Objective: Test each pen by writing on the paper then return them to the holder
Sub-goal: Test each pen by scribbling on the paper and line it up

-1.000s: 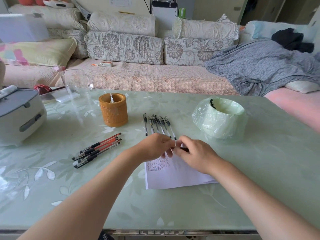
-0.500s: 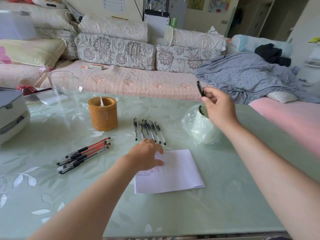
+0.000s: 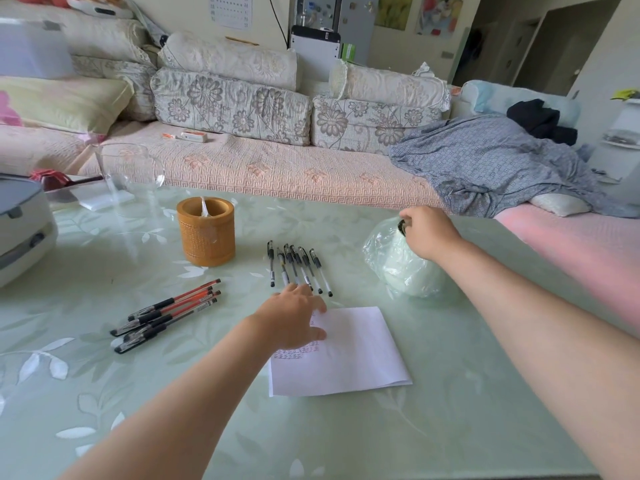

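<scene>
Right hand [image 3: 427, 233] has its grip pinched on a small dark bit [image 3: 401, 226] at the rim of the bag-lined tub [image 3: 398, 268] (can't tell what it is), while the left hand [image 3: 294, 317] lies flat on the paper [image 3: 349, 355], holding nothing. I'd drop that bit well inside the bag, keep the sheet pinned, then take the next pen by its barrel. The black pens [image 3: 294, 268] sit in a row on the desk [image 3: 450, 427] just beyond the paper, right of the holder [image 3: 206, 233], long axes running away from the person, clip ends far.
</scene>
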Demonstrator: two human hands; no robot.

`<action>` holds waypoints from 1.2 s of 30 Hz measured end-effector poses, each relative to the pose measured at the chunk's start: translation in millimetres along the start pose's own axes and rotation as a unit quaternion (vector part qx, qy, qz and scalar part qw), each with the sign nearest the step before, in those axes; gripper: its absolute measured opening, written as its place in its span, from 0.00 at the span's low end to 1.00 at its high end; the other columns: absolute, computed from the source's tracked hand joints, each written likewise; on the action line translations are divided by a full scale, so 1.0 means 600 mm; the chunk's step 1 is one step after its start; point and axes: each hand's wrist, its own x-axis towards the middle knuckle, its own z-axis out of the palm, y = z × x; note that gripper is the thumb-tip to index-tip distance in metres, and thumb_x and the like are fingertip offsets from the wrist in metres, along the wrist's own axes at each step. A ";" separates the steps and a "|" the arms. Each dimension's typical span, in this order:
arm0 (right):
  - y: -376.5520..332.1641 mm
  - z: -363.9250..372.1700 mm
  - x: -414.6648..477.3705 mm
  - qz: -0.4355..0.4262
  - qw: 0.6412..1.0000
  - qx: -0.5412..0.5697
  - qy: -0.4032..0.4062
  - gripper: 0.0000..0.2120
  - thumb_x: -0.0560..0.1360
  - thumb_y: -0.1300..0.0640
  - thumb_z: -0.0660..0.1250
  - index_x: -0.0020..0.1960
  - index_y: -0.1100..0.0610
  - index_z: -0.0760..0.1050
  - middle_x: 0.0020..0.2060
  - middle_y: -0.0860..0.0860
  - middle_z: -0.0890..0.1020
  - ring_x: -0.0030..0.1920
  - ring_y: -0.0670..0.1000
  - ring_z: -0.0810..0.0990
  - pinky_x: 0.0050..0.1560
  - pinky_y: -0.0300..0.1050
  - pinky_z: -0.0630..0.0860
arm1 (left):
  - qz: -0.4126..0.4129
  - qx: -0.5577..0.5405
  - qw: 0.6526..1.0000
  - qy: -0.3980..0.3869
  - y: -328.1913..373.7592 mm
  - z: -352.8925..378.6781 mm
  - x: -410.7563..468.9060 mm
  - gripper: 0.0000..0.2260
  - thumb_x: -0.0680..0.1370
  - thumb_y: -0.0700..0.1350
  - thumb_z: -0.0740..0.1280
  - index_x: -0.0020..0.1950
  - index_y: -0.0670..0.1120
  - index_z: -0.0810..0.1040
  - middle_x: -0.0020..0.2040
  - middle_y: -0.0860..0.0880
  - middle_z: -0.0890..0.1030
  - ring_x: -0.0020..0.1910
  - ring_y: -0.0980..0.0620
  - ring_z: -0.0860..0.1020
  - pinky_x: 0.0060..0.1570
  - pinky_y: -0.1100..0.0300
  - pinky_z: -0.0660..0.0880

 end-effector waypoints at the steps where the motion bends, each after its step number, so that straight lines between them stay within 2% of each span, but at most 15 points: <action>1: -0.011 -0.003 -0.001 -0.015 1.000 -0.004 0.017 0.19 0.74 0.67 0.63 0.62 0.57 0.79 0.58 0.57 0.81 0.58 0.61 0.78 0.60 0.52 0.75 | 0.001 -0.002 1.000 -0.001 -0.001 -0.001 -0.001 0.23 0.76 0.59 0.68 0.68 0.54 0.72 0.63 0.50 0.70 0.65 0.49 0.67 0.64 0.52 0.68; 5: -0.082 -0.005 -0.027 -0.085 0.994 0.059 0.038 0.15 0.74 0.66 0.63 0.58 0.58 0.80 0.56 0.57 0.81 0.57 0.58 0.78 0.61 0.48 0.73 | 0.001 -0.023 1.000 0.003 -0.009 -0.011 -0.013 0.22 0.77 0.56 0.67 0.69 0.53 0.71 0.64 0.51 0.71 0.66 0.50 0.67 0.64 0.51 0.69; 8: -0.157 0.012 -0.067 -0.136 0.984 0.109 -0.019 0.13 0.75 0.63 0.62 0.55 0.55 0.82 0.53 0.53 0.83 0.54 0.53 0.80 0.59 0.44 0.73 | -0.009 -0.025 0.999 0.028 -0.025 -0.029 -0.028 0.21 0.77 0.56 0.67 0.69 0.52 0.72 0.64 0.50 0.73 0.65 0.50 0.69 0.63 0.52 0.69; 12: -0.262 0.046 -0.120 -0.186 0.965 0.153 -0.106 0.13 0.76 0.61 0.61 0.55 0.53 0.82 0.52 0.49 0.84 0.53 0.50 0.80 0.57 0.42 0.75 | -0.059 -0.025 0.996 0.057 -0.075 -0.057 -0.067 0.18 0.77 0.55 0.67 0.65 0.52 0.75 0.58 0.50 0.76 0.60 0.50 0.72 0.59 0.53 0.72; 16: -0.353 0.084 -0.150 -0.216 0.949 0.168 -0.155 0.12 0.77 0.59 0.61 0.55 0.50 0.81 0.54 0.49 0.83 0.54 0.51 0.79 0.55 0.43 0.75 | -0.144 -0.005 0.985 0.091 -0.143 -0.080 -0.119 0.14 0.76 0.53 0.67 0.61 0.53 0.76 0.55 0.51 0.76 0.60 0.50 0.72 0.55 0.54 0.73; 18: -0.390 0.099 -0.157 -0.248 0.941 0.156 -0.168 0.11 0.77 0.60 0.62 0.55 0.52 0.80 0.53 0.51 0.82 0.53 0.53 0.79 0.53 0.45 0.75 | -0.173 0.003 0.978 0.114 -0.175 -0.091 -0.145 0.11 0.75 0.52 0.67 0.57 0.52 0.78 0.54 0.50 0.76 0.59 0.49 0.72 0.53 0.54 0.74; 21: -0.436 0.119 -0.165 -0.282 0.932 0.130 -0.187 0.11 0.76 0.61 0.62 0.53 0.53 0.80 0.50 0.53 0.81 0.50 0.57 0.78 0.51 0.50 0.77 | -0.207 0.023 0.973 0.100 -0.213 -0.101 -0.184 0.10 0.74 0.52 0.68 0.54 0.53 0.79 0.52 0.49 0.76 0.57 0.47 0.74 0.53 0.53 0.74; 25: -0.474 0.146 -0.178 -0.304 0.920 0.102 -0.226 0.17 0.75 0.63 0.60 0.58 0.50 0.79 0.54 0.52 0.80 0.56 0.57 0.77 0.55 0.51 0.75 | -0.226 0.031 0.973 0.038 -0.237 -0.103 -0.219 0.12 0.71 0.50 0.69 0.54 0.56 0.80 0.49 0.51 0.74 0.56 0.49 0.76 0.49 0.59 0.73; 27: -0.481 0.156 -0.185 -0.321 0.915 0.082 -0.230 0.20 0.75 0.64 0.60 0.63 0.48 0.77 0.56 0.52 0.78 0.60 0.56 0.75 0.57 0.49 0.72 | -0.222 0.029 0.974 0.039 -0.242 -0.102 -0.225 0.12 0.71 0.50 0.70 0.54 0.56 0.81 0.51 0.51 0.75 0.55 0.50 0.76 0.46 0.61 0.71; 29: -0.481 0.163 -0.188 -0.341 0.914 0.065 -0.210 0.21 0.76 0.63 0.61 0.65 0.47 0.75 0.56 0.52 0.78 0.61 0.55 0.73 0.60 0.50 0.69 | -0.215 0.030 0.975 0.049 -0.242 -0.103 -0.228 0.10 0.71 0.50 0.70 0.52 0.55 0.82 0.51 0.51 0.77 0.55 0.49 0.77 0.47 0.60 0.74; 32: -0.476 0.170 -0.189 -0.361 0.911 0.056 -0.190 0.14 0.76 0.58 0.64 0.58 0.47 0.78 0.54 0.51 0.79 0.60 0.55 0.73 0.61 0.49 0.68 | -0.206 0.035 0.977 0.045 -0.239 -0.103 -0.229 0.09 0.71 0.53 0.70 0.50 0.54 0.82 0.49 0.52 0.76 0.53 0.50 0.77 0.46 0.59 0.75; 36: -0.459 0.166 -0.190 -0.347 0.913 0.078 -0.201 0.10 0.76 0.60 0.64 0.53 0.50 0.80 0.53 0.51 0.77 0.59 0.54 0.73 0.60 0.48 0.70 | -0.184 0.017 0.982 0.032 -0.230 -0.106 -0.223 0.08 0.70 0.52 0.72 0.49 0.57 0.82 0.47 0.54 0.74 0.53 0.51 0.77 0.45 0.61 0.71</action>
